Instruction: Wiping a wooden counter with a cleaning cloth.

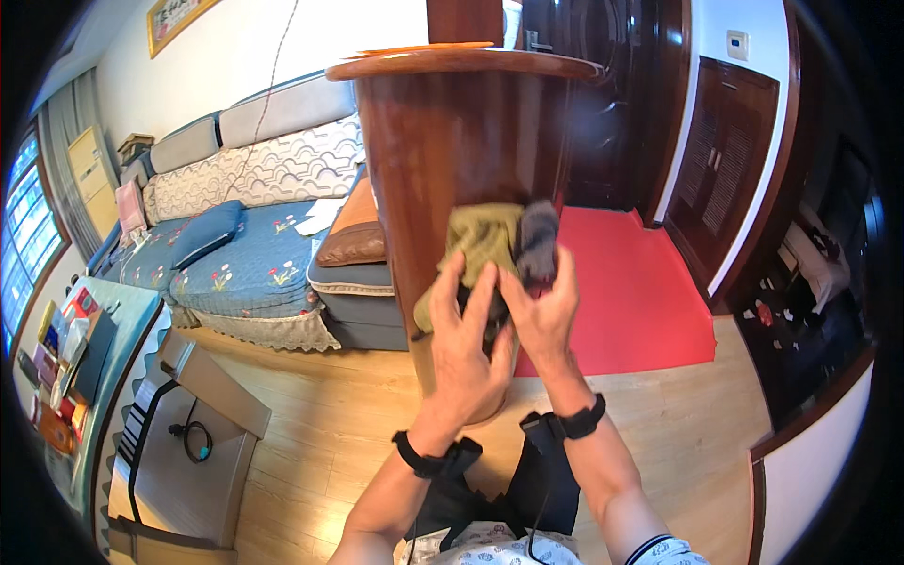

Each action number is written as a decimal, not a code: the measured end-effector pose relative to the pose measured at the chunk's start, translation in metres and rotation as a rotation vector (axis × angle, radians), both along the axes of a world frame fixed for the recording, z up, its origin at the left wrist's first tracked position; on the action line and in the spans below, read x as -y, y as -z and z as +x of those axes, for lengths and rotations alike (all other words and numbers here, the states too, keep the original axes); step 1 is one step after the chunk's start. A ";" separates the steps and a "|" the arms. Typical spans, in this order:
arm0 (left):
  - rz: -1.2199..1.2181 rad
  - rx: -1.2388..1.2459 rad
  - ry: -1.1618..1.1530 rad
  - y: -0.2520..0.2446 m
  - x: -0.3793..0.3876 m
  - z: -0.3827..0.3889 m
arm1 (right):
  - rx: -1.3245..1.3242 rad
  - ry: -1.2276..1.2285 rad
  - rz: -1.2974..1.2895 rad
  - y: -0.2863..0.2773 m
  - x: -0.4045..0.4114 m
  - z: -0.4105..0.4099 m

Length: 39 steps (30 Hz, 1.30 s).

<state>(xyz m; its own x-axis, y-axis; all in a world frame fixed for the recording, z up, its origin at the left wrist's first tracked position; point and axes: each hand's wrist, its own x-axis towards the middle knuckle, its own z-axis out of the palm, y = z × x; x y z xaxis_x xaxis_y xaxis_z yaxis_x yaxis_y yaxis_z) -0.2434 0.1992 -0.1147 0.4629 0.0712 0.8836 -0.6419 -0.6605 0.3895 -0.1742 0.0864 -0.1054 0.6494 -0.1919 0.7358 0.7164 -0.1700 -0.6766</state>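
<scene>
A bunched bundle of soft fabric is raised in front of me, held between both hands. Its left part is an olive-green cloth (pixel 487 229), creased and folded. On the right side a rolled dark grey cloth (pixel 539 236) presses against it; whether these are socks, I cannot tell. My left hand (pixel 459 346) grips the olive cloth from below, fingers spread over its front. My right hand (pixel 547 311) pinches the bundle's lower right, thumb and fingers around the grey cloth. Darker fabric between the hands is partly hidden by my fingers.
Directly behind the bundle stands a curved, glossy wooden cabinet (pixel 452 134). A red mat (pixel 628 296) covers the floor to its right. At left are a sofa (pixel 240 261), a cluttered table (pixel 134 311) and an open cardboard box (pixel 191 452) holding a coiled cable (pixel 198 441).
</scene>
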 end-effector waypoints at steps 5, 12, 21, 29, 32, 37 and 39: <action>-0.039 0.036 0.042 -0.011 0.006 0.011 | 0.097 0.044 0.019 -0.017 0.005 0.011; -0.066 -0.220 0.003 0.087 0.010 -0.014 | -0.173 -0.101 0.072 0.113 0.010 -0.003; -0.109 -0.066 0.038 0.036 0.002 0.000 | 0.033 -0.008 -0.028 0.038 0.000 0.002; -0.165 -0.319 -0.027 0.140 0.011 -0.013 | -0.376 -0.047 -0.085 0.147 0.010 -0.019; -0.168 -0.280 0.006 0.108 0.007 -0.012 | -0.294 -0.127 -0.013 0.129 0.010 -0.013; -0.108 -0.172 0.018 0.067 0.008 -0.004 | -0.155 -0.160 0.130 0.083 0.005 -0.001; -0.145 -0.177 0.050 0.078 0.011 -0.003 | -0.199 -0.197 0.155 0.095 0.008 -0.006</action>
